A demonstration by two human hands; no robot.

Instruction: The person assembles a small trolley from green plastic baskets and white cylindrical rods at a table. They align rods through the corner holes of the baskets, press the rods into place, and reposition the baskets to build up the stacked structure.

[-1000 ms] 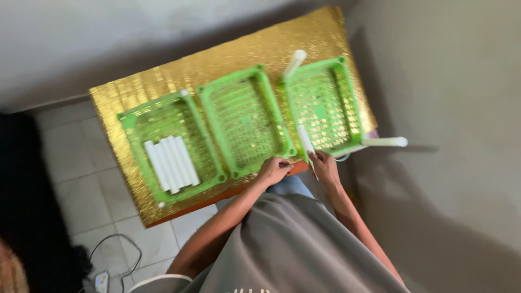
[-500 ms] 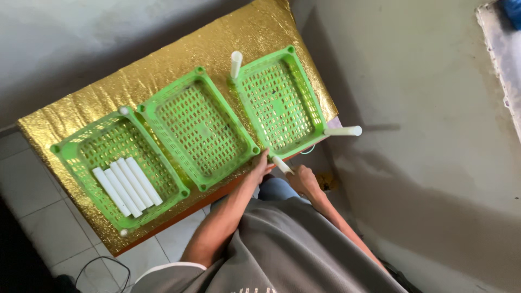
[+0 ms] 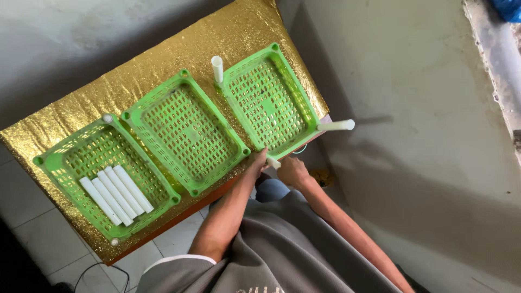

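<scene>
White plastic tube (image 3: 273,162) pinched in right hand (image 3: 293,171) at near corner of right green tray (image 3: 269,103); left hand (image 3: 258,161) closed on that corner beside it. Best keep tube square to corner socket, tray steadied.

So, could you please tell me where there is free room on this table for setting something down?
The middle basket and right basket are empty inside, and bare gold cloth runs behind all three. The left basket holds white tubes; both hands crowd the right basket's near corner.
</scene>
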